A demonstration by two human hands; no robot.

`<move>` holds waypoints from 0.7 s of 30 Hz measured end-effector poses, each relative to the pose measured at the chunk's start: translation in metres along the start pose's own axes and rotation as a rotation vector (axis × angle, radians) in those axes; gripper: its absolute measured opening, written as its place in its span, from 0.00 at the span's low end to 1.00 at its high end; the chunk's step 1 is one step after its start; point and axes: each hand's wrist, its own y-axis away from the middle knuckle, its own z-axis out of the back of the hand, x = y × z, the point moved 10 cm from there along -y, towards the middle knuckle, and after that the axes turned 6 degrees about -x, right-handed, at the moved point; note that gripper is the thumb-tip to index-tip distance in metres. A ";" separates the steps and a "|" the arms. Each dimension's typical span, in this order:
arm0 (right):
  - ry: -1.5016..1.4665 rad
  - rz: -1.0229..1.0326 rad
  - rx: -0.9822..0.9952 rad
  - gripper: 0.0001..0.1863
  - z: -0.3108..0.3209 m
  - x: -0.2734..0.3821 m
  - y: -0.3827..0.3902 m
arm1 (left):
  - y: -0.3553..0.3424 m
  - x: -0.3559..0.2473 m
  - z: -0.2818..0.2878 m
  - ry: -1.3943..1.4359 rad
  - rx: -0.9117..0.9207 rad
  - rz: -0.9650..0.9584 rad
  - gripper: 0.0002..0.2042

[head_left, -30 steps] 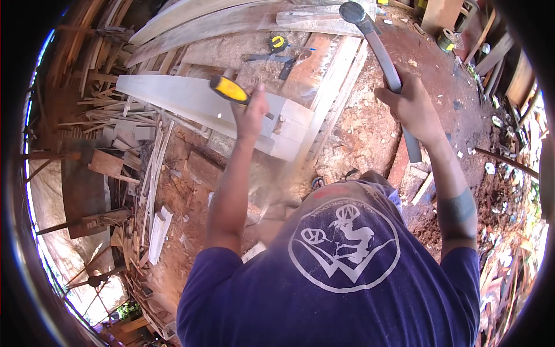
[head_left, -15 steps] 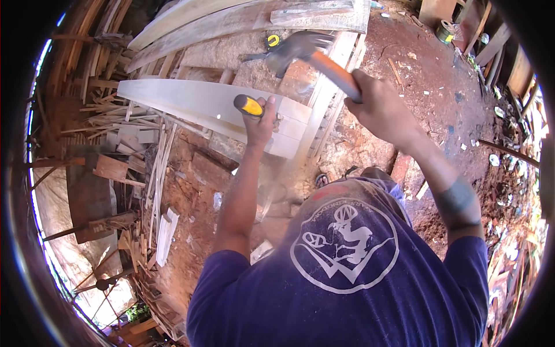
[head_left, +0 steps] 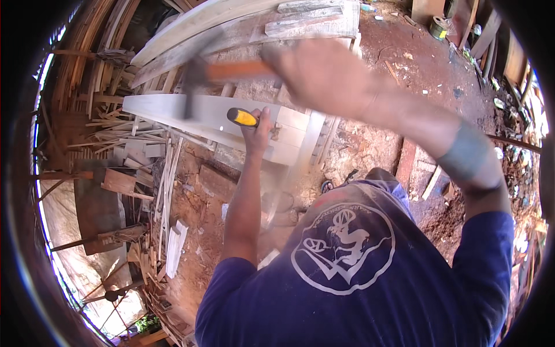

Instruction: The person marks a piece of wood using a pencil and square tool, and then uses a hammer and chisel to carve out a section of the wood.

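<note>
My left hand (head_left: 258, 136) is closed around the yellow handle of a chisel (head_left: 244, 117), its black butt end pointing up. Its blade is hidden below my fist. Under it lies a long pale board (head_left: 217, 111), with lines and a small rough cut near its right end. My right hand (head_left: 324, 72) grips the orange handle of a claw hammer (head_left: 240, 70), raised above the board and smeared by motion. The hammer's dark head is up and to the left of the chisel, apart from it.
Long planks (head_left: 243, 29) lie beyond the board. Thin offcuts (head_left: 130, 136) are piled at the left, with a loose white strip (head_left: 176, 248) nearer me. The reddish dirt floor (head_left: 404, 63) is littered with chips, and a round tin (head_left: 439, 27) stands at the far right.
The hammer and my right hand have swung leftward across the board, the head passing beyond the chisel's side. My left hand stays on the chisel, which leans slightly more left.
</note>
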 end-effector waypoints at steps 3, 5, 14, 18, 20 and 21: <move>-0.104 0.149 -0.494 0.10 0.092 0.027 -0.025 | 0.002 -0.002 0.007 -0.040 -0.014 -0.007 0.21; -0.320 0.013 -0.336 0.12 0.072 0.018 -0.022 | 0.002 0.001 0.008 -0.028 -0.011 -0.011 0.21; -0.107 -0.309 0.155 0.19 -0.047 -0.037 0.031 | 0.009 0.005 0.016 -0.072 -0.015 0.023 0.19; -0.357 -0.578 -0.078 0.15 -0.016 -0.088 0.071 | 0.059 -0.028 -0.003 -0.273 -0.052 -0.099 0.19; -0.374 -0.601 -0.095 0.15 -0.024 -0.098 0.084 | 0.071 -0.041 -0.001 -0.390 -0.013 -0.342 0.18; -0.381 -0.617 -0.105 0.15 -0.028 -0.100 0.089 | 0.072 -0.048 0.001 -0.407 -0.010 -0.458 0.17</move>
